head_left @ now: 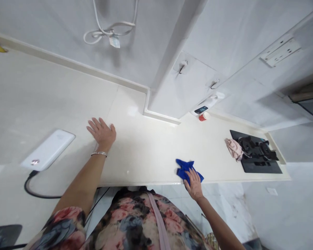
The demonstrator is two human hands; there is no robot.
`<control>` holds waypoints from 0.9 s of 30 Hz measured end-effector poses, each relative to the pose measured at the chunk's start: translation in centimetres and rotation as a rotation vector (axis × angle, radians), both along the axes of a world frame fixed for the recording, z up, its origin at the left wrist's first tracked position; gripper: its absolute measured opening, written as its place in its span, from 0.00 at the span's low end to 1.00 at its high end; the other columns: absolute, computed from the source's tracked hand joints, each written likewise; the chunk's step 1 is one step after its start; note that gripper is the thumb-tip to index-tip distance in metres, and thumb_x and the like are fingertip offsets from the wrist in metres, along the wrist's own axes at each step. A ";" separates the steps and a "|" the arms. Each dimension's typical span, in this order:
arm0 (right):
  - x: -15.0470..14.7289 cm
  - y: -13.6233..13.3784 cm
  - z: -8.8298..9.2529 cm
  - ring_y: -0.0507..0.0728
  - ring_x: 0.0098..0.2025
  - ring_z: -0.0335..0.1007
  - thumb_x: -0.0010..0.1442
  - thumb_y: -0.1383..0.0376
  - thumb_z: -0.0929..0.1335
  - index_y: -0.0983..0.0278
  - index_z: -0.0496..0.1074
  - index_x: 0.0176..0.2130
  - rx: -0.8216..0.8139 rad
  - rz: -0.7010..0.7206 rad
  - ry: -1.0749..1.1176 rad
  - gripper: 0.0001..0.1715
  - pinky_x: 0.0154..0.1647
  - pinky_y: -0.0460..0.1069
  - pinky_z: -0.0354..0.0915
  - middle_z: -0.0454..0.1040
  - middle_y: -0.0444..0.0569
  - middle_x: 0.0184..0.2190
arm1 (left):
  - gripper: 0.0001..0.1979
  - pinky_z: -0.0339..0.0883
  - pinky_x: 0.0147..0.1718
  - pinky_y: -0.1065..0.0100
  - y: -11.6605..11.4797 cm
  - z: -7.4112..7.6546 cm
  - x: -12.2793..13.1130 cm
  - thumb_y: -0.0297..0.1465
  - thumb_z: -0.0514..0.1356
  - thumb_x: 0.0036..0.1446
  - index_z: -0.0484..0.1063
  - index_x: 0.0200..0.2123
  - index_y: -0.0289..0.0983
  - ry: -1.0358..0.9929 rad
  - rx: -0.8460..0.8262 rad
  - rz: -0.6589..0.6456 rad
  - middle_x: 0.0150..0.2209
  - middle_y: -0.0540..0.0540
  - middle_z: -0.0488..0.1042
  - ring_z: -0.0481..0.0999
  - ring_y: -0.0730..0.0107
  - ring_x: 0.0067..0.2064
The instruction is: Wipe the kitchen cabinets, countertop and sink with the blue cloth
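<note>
My left hand (102, 132) lies flat on the pale countertop (146, 149), fingers spread, with nothing in it. A bangle (99, 153) circles that wrist. Near the counter's front edge, my right hand (194, 184) presses on a crumpled blue cloth (184, 169). The fingers rest over the cloth's right part, and its folds spread out to the left of them. To the left of my left hand sits a white power bank (50, 149) with a black cable (28, 187) plugged in.
A black gas stove (261, 163) stands at the right end, a pinkish cloth (234, 149) at its left edge. A red and white cup (203, 116) is by the wall. A wall corner juts over the counter. A white cord (112, 33) hangs above; a socket panel (280, 52) is upper right.
</note>
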State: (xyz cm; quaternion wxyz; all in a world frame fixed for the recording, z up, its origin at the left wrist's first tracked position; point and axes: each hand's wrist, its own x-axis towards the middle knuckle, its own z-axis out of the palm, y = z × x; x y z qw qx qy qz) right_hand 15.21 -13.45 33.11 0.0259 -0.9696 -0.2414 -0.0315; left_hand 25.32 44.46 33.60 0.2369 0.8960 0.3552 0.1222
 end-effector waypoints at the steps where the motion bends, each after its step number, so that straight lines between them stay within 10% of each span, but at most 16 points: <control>1: -0.2 0.1 -0.5 0.69 0.72 0.56 0.72 0.55 0.59 0.61 0.68 0.63 -0.017 -0.092 -0.033 0.27 0.68 0.69 0.58 0.68 0.59 0.67 | 0.40 0.24 0.73 0.38 0.0 0.1 0.0 0.41 0.46 0.69 0.44 0.74 0.19 0.003 -0.006 -0.004 0.76 0.23 0.36 0.29 0.38 0.77; 5: -0.7 5.3 -1.4 0.72 0.73 0.52 0.71 0.55 0.59 0.63 0.66 0.66 -0.057 -0.196 -0.086 0.30 0.67 0.71 0.57 0.66 0.59 0.68 | 0.39 0.24 0.73 0.37 -0.1 0.5 -0.2 0.41 0.46 0.69 0.45 0.73 0.19 -0.002 -0.020 -0.012 0.76 0.22 0.35 0.29 0.37 0.77; 19: 1.8 36.7 2.1 0.74 0.78 0.35 0.70 0.45 0.64 0.55 0.60 0.72 0.070 0.527 0.241 0.38 0.74 0.75 0.38 0.54 0.52 0.75 | 0.40 0.24 0.73 0.35 -0.5 0.6 -0.4 0.39 0.48 0.66 0.47 0.72 0.16 -0.151 -0.018 -0.013 0.75 0.21 0.37 0.29 0.36 0.77; 24: 4.4 33.5 0.8 0.67 0.77 0.44 0.68 0.46 0.65 0.56 0.65 0.68 0.157 0.579 0.170 0.36 0.76 0.68 0.41 0.60 0.51 0.73 | 0.39 0.25 0.73 0.34 -0.6 1.0 -0.6 0.39 0.47 0.68 0.47 0.72 0.17 -0.115 -0.016 -0.027 0.75 0.21 0.36 0.28 0.36 0.77; 27: 7.2 26.5 0.3 0.68 0.75 0.49 0.65 0.51 0.67 0.61 0.70 0.65 0.177 0.247 0.073 0.34 0.74 0.67 0.45 0.63 0.56 0.72 | 0.39 0.26 0.73 0.33 -0.6 0.7 -0.5 0.39 0.46 0.68 0.47 0.72 0.17 -0.067 0.004 -0.013 0.75 0.20 0.36 0.27 0.36 0.77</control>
